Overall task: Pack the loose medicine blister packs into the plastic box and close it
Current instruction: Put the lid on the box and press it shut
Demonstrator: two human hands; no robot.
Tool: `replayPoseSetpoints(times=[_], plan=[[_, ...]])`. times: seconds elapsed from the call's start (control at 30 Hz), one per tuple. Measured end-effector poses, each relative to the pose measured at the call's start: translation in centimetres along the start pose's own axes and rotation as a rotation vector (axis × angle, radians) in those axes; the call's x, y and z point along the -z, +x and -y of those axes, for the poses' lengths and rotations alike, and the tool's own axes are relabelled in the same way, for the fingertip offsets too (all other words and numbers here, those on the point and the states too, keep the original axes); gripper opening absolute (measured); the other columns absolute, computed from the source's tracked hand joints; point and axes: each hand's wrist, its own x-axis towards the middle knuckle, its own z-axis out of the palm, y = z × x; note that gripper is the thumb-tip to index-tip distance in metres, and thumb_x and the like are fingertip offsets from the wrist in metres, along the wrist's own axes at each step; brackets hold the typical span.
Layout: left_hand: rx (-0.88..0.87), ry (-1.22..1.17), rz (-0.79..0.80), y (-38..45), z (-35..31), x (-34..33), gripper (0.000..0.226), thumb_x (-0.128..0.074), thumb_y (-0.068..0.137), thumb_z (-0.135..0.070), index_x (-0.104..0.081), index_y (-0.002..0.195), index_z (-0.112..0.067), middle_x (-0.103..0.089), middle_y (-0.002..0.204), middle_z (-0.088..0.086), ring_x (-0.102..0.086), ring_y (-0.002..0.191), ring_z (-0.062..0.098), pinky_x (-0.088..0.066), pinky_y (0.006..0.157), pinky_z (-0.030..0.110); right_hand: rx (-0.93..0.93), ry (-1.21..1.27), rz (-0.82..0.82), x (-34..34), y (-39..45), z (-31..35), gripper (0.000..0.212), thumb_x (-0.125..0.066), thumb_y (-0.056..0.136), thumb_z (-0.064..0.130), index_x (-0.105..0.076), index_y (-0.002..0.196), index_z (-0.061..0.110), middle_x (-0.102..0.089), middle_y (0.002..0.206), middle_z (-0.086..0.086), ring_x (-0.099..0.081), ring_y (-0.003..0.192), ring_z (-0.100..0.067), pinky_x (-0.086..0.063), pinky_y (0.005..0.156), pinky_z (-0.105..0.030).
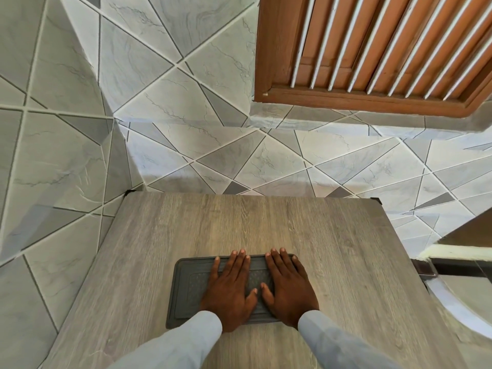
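Your left hand [229, 290] and right hand [288, 287] press flat, fingers straight | dark grey rectangular plastic box [186, 286] lies directly beneath, long axis left-right, on grey wood-grain table [346, 262] | lid on; blister packs unseen.

Grey tiled wall [159, 75], wooden table [266, 225]

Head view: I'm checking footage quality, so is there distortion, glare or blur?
Head view: wide-angle bending curves the tiled wall and window frame; light is soft and even, without glare; both hands, left hand and right hand, and the grey box lid look sharp.
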Motion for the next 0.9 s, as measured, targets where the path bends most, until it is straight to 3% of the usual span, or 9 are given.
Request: replayPoseSetpoints(times=[0.17,0.33,0.5,0.6,0.77,0.9], plan=[[0.045,0.024,-0.033,-1.6,2.6,0.1,0.072,-0.029,0.09,-0.058,-0.023,0.148,-0.015,-0.029,0.155,0.005,-0.021,0.144,0.02,-0.007,0.112,0.046,-0.063,-0.007,0.031,0.1,-1.1,0.3,0.08,-0.02,0.09,0.069,-0.036,0.147,0.016,-0.037,0.154,-0.006,-0.028,0.145,-0.024,-0.009,0.113,-0.049],[0.135,0.083,-0.07,-4.1,6.5,0.2,0.071,-0.016,0.093,-0.056,-0.023,0.147,-0.011,-0.028,0.154,0.008,-0.019,0.144,0.02,-0.004,0.114,0.043,-0.224,0.033,0.0,-0.4,-1.7,0.4,0.083,-0.016,0.09,0.07,-0.042,0.142,0.011,-0.042,0.15,-0.01,-0.033,0.142,-0.026,-0.008,0.114,-0.048],[0.151,0.051,-0.073,-3.8,6.5,0.3,0.072,-0.032,0.089,-0.053,-0.024,0.147,-0.011,-0.029,0.154,0.007,-0.023,0.144,0.02,-0.001,0.116,0.041,-0.183,0.116,-0.051,-0.8,-1.3,0.2,0.094,-0.001,0.084,0.075,-0.022,0.151,0.012,-0.018,0.16,-0.009,-0.008,0.149,-0.022,0.0,0.121,-0.034],[0.142,0.04,-0.066,-3.8,6.6,0.4,0.072,-0.037,0.087,-0.052,-0.026,0.146,-0.012,-0.032,0.153,0.007,-0.026,0.143,0.02,-0.004,0.115,0.042,-0.205,0.171,-0.073,-0.5,-1.3,0.2,0.096,0.0,0.081,0.076,-0.02,0.151,0.014,-0.016,0.161,-0.007,-0.007,0.149,-0.019,-0.005,0.119,-0.033],[0.139,0.054,-0.061,-3.8,6.6,0.6,0.074,-0.035,0.087,-0.054,-0.024,0.147,-0.012,-0.031,0.154,0.007,-0.024,0.143,0.021,0.004,0.115,0.039,-0.212,0.273,-0.035,-0.3,-1.3,-0.5,0.103,0.0,0.074,0.082,-0.016,0.152,0.016,-0.013,0.162,-0.001,-0.004,0.149,-0.013,-0.003,0.118,-0.028],[0.122,0.062,-0.061,-4.7,7.1,0.7,0.072,-0.03,0.09,-0.055,-0.021,0.148,-0.013,-0.028,0.155,0.006,-0.019,0.145,0.019,0.003,0.114,0.037,-0.149,0.246,0.011,-0.3,-2.5,-1.1,0.101,0.002,0.074,0.082,-0.002,0.153,0.02,0.003,0.162,0.004,0.01,0.148,-0.009,0.001,0.12,-0.027]])
